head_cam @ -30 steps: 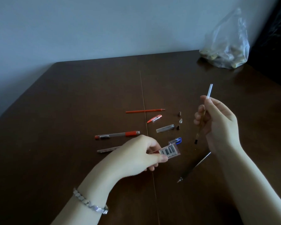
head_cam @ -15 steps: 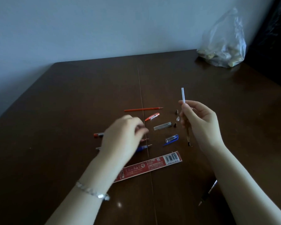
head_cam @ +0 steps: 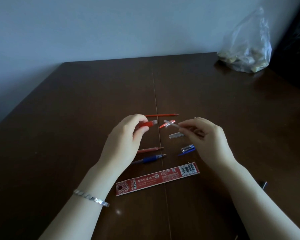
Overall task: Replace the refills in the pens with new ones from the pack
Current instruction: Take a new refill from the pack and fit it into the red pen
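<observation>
My left hand grips a red-gripped pen barrel, its open end pointing right. My right hand pinches a thin clear refill, whose end points left at that barrel, a short gap between them. The red refill pack lies flat on the table near me. On the table lie a loose red refill, a red cap, a clear cap, a blue cap, a red refill and a blue-gripped pen.
The dark wooden table has a seam down its middle and meets a pale wall at the back. A clear plastic bag with small objects sits at the far right corner. A pen part pokes out beside my right forearm.
My left hand has picked up the red-gripped barrel and lifted it. My right hand has tipped the refill from upright to nearly level, pointing left at the barrel. The pack stays on the table.
</observation>
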Tool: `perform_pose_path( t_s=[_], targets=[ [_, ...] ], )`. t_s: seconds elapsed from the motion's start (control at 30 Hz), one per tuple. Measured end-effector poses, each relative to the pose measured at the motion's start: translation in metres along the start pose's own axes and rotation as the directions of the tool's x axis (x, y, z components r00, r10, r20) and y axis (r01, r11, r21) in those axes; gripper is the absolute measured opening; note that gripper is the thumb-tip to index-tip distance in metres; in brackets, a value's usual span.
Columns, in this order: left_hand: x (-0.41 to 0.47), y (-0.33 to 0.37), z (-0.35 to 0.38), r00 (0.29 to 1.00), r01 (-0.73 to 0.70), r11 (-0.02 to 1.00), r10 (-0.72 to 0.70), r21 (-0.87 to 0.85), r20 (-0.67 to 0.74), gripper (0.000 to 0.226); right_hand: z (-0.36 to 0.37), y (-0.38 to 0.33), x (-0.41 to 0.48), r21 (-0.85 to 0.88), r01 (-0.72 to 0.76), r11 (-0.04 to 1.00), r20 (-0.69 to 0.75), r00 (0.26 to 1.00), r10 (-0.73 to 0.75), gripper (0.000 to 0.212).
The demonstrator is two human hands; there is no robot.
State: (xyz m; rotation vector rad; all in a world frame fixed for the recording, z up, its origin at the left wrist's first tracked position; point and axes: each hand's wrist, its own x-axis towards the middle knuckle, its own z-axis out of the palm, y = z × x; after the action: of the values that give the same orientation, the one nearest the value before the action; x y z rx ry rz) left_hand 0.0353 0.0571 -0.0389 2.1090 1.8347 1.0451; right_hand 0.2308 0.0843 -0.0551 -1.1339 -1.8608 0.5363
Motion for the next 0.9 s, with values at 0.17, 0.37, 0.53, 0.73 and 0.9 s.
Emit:
perform_pose_path(
  t_s=[0.17,0.37,0.53,0.73,0.9],
  targets=[
    [-0.0051,-0.0075,-0.0006,0.996,0.064,0.993,-0.057,-0.104,0.068,0.015,0.0004,0.0007,0.0003,-0.083,0.1,0.992,0.024,0.995,-0.098,0.016],
    [-0.0052,-0.0054,-0.0014,0.995,0.037,0.993,-0.025,-0.115,0.1,0.016,0.0012,0.0004,0.0,-0.07,0.109,0.992,0.01,0.994,-0.108,0.017],
    [-0.0063,-0.0047,-0.0008,0.993,0.019,0.994,-0.006,-0.111,0.115,0.018,0.0017,0.0001,-0.0006,-0.065,0.117,0.991,0.029,0.993,-0.115,0.016],
    [-0.0065,-0.0057,0.0007,0.995,-0.001,0.995,0.011,-0.105,0.103,0.018,0.0007,-0.0007,-0.0011,-0.087,0.144,0.986,0.046,0.989,-0.14,0.015],
    [-0.0079,-0.0082,0.0019,0.991,-0.087,0.995,0.092,-0.059,0.093,0.019,-0.0009,-0.0028,-0.001,-0.163,0.195,0.967,0.06,0.98,-0.187,0.019]
  ],
)
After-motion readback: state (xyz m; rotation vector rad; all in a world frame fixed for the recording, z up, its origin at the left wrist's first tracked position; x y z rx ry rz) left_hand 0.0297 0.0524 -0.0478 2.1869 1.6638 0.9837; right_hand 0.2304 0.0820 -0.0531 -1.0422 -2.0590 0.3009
